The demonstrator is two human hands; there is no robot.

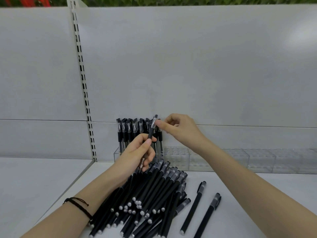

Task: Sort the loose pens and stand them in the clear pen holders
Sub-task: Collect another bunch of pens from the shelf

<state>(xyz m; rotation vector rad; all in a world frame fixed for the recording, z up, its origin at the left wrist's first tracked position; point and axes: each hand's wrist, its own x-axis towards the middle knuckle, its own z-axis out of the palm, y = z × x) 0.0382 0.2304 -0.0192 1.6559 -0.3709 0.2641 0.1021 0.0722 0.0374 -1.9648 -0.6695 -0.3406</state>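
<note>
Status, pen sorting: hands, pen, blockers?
Left hand grips clear-capped pen, cap up. Right hand at its cap, holding nothing. Leftmost holder has pens; nothing blocking.

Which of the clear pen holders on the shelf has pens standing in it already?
The leftmost holder, behind the left hand: pens stand upright in it. The holders to its right show no pens.

The heaped matte black plastic pens point(154, 194) carry smoky grey caps. A white metal shelf upright point(84, 93) shows paired dark slots.
</note>
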